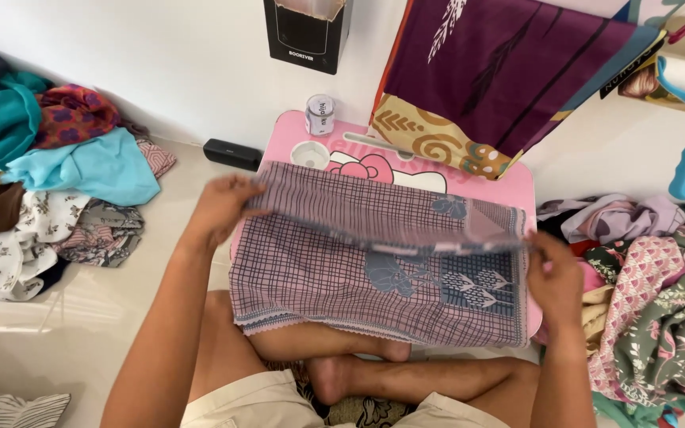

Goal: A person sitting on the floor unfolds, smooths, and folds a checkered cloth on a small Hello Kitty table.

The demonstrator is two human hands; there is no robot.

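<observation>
Checked cloth (374, 261) stretched (folded) between both hands' fingers (247, 198) — taut

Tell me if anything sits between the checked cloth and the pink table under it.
Nothing visible does. The left hand and right hand hold the checked cloth by its folded edge, and it drapes straight onto the pink table. The small jar stands beyond the cloth.

A pink lap table (517, 186) in the frame's centre carries a checked mauve cloth (319, 277) and a small jar (319, 115).
</observation>
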